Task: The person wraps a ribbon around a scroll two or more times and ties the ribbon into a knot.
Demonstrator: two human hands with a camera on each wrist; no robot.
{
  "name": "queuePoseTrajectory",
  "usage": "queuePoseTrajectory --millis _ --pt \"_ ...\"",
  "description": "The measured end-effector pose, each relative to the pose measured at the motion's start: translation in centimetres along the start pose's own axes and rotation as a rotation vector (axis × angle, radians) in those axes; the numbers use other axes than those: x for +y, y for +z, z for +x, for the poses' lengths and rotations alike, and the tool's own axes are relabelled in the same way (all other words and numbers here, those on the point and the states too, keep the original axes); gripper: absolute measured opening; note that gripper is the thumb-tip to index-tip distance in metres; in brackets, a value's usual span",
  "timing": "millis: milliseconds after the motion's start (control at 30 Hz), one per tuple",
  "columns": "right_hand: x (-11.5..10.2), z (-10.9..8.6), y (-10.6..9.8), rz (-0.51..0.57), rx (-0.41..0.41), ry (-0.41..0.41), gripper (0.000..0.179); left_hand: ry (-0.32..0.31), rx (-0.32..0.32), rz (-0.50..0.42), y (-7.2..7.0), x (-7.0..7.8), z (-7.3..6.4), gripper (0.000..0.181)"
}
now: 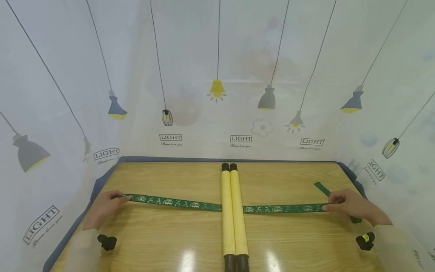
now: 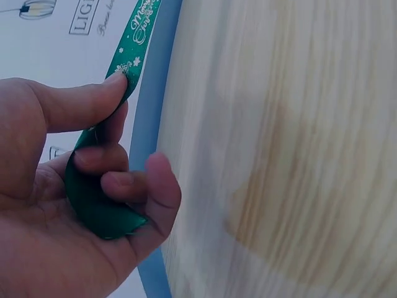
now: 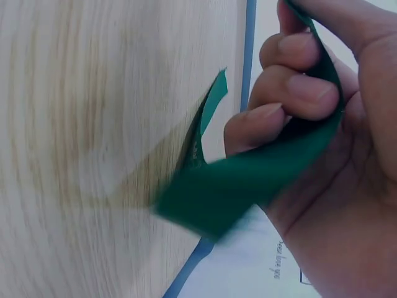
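Observation:
A green ribbon (image 1: 163, 201) with white printed lettering and deer stretches across the table between both hands. Its middle is hidden beneath two yellow rods (image 1: 233, 211) with dark end caps, which lie side by side. My left hand (image 1: 106, 206) pinches the ribbon's left part between thumb and index finger; in the left wrist view the green tail (image 2: 102, 208) curls into the palm. On the right, the ribbon is pinched by my right hand (image 1: 353, 207). A loose green tail (image 3: 229, 186) hangs from that palm, blurred, with another green piece (image 3: 208, 115) beyond it.
The wooden table (image 1: 163, 238) has a blue-grey edge. White sheets (image 1: 204, 45) printed with lamps surround its back and sides. A black device (image 1: 107, 242) sits by the left wrist, and a second black device (image 1: 365, 241) by the right wrist.

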State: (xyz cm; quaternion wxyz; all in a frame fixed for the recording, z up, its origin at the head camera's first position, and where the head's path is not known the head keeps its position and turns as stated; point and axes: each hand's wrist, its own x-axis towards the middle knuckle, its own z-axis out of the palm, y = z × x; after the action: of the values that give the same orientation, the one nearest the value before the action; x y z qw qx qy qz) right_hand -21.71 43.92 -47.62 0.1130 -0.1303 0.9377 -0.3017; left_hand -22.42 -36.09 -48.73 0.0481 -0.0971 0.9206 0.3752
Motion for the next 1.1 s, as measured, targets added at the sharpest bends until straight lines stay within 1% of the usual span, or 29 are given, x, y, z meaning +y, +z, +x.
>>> queuePoseTrajectory --millis 100,200,267,333,467,500,533,633,700,767,867,967,1100 --pt "0.2 -0.3 -0.4 0.026 -0.017 0.022 0.026 -0.015 0.003 0.037 -1.0 -0.7 0.0 0.043" --pt "0.3 -0.7 -0.9 0.016 -0.021 0.053 0.027 -0.034 0.012 0.084 -2.0 -1.4 0.1 0.047" --pt "0.5 -1.0 -1.1 -0.013 -0.006 0.061 0.027 -0.037 0.023 0.103 -2.7 -1.8 0.2 0.047" --pt "0.9 -1.3 -1.5 -0.060 0.018 0.074 0.028 -0.047 0.021 0.108 -3.4 -2.3 0.2 0.051" --pt "1.7 -1.9 -2.2 -0.128 0.064 0.122 0.032 -0.066 0.016 0.114 -4.6 -3.0 -0.1 0.065" --pt "1.9 -2.0 -2.4 -0.142 0.067 0.137 0.033 -0.075 0.021 0.118 -4.8 -3.2 -0.1 0.069" --pt "2.1 -2.1 -2.5 -0.156 0.071 0.148 0.033 -0.078 0.033 0.119 -5.0 -3.3 -0.2 0.069" --pt "2.8 -2.4 -3.1 -0.189 0.076 0.148 0.032 -0.096 0.089 0.122 -5.4 -3.7 -0.5 0.062" --pt "3.4 -2.4 -3.4 -0.231 0.083 0.154 0.032 -0.116 0.116 0.116 -5.6 -3.9 -0.6 0.054" --pt "4.2 -2.4 -3.7 -0.261 0.077 0.173 0.034 -0.146 0.122 0.123 -5.6 -4.0 -0.7 0.049" --pt "5.2 -2.4 -3.9 -0.288 0.071 0.200 0.036 -0.180 0.097 0.131 -5.5 -4.2 -0.7 0.045" --pt "6.1 -2.4 -3.7 -0.290 0.065 0.207 0.034 -0.179 0.076 0.145 -5.1 -4.5 -0.5 0.045" --pt "6.4 -2.4 -3.4 -0.260 0.063 0.216 0.031 -0.152 0.064 0.184 -4.3 -4.6 -0.2 0.048"
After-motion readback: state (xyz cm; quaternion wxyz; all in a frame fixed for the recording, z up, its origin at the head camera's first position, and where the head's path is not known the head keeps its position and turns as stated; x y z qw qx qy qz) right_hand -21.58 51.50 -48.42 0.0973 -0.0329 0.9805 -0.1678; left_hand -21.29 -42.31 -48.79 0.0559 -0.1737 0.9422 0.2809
